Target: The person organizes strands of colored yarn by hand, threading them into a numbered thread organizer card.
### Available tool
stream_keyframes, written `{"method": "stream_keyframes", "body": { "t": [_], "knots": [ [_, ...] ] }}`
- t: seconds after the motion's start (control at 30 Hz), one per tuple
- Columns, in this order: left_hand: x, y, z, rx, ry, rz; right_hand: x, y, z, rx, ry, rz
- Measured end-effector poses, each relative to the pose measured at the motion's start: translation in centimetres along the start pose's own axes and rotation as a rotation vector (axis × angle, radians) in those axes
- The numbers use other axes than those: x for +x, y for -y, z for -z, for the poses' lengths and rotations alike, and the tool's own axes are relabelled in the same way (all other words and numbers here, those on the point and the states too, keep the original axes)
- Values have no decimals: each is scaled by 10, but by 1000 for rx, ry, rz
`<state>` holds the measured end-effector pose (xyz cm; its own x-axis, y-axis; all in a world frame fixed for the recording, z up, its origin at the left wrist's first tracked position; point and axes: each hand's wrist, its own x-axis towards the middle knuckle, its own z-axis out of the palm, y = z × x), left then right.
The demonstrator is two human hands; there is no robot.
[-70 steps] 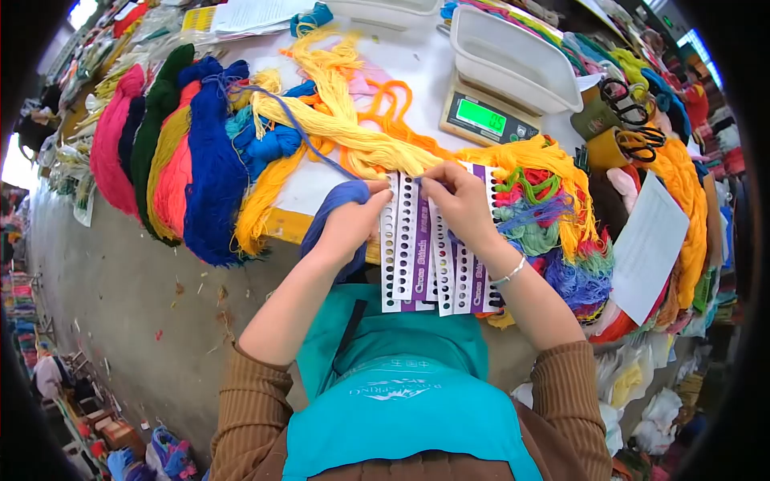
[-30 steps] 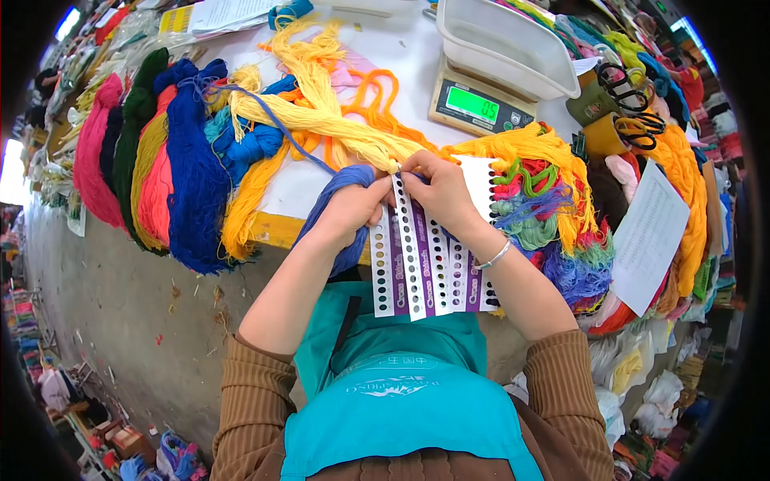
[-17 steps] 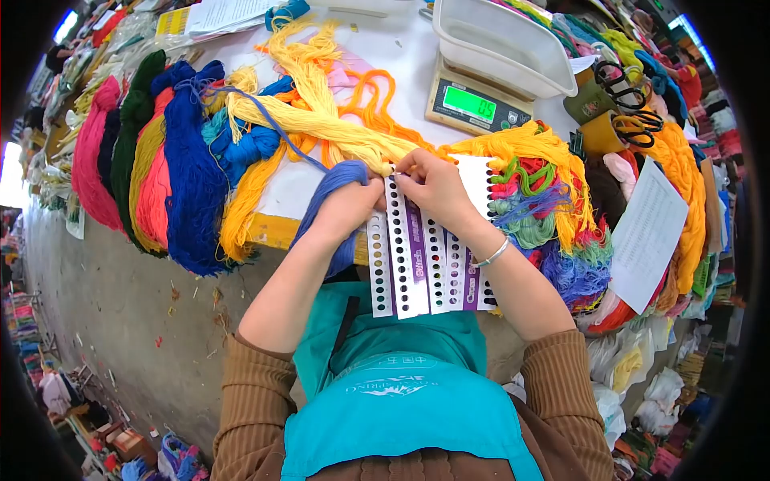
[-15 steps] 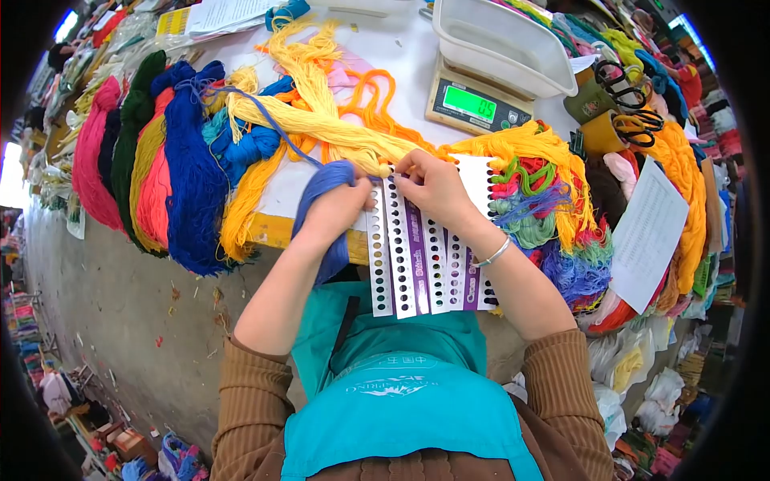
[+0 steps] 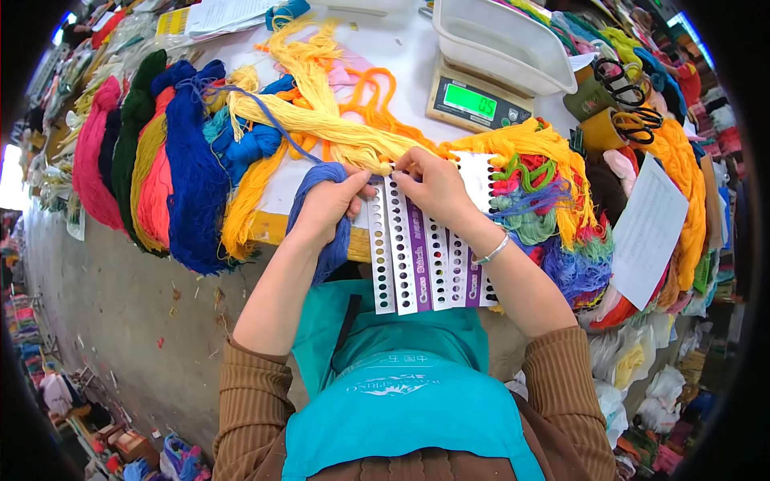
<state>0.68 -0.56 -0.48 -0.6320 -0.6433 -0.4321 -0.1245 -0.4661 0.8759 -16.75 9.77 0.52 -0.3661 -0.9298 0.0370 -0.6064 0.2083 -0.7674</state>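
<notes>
The left hand (image 5: 330, 207) is gripping a thick hank of periwinkle-blue thread (image 5: 325, 240) that is looping round its palm and hanging over the desk's front edge, with one strand running up to a royal-blue skein (image 5: 196, 176) at the desk's left end. The right hand (image 5: 433, 188) is pinching, thumb against fingers, near the top of the long white-and-purple punched cards (image 5: 417, 256); whether a thread is between its fingertips is too small to tell. The cards are fanning side by side and jutting past the edge of the white-topped desk (image 5: 273, 192), above the teal apron (image 5: 401, 409). A pale-yellow hank of thread (image 5: 321, 120) is lying just beyond both hands. Farther back, a digital scale with a green display (image 5: 473, 103) is standing beneath a translucent white plastic tray (image 5: 505, 44).
</notes>
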Motion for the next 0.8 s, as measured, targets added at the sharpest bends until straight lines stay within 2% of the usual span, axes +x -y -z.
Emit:
{"method": "stream_keyframes", "body": {
  "t": [0.2,0.4,0.5,0.73,0.8],
  "knots": [
    [-6,-4,-1,-121,76,12,1,12,5,-56,48,-90],
    [-8,-10,-5,-234,172,33,1,13,4,-119,50,-65],
    [-13,-14,-13,-189,330,37,1,16,4,-148,37,-81],
    [-9,-11,-12,-236,159,84,0,17,5,-129,66,-85],
    [-9,-10,-12,-143,129,7,0,18,5,-136,63,-89]
  ]
}}
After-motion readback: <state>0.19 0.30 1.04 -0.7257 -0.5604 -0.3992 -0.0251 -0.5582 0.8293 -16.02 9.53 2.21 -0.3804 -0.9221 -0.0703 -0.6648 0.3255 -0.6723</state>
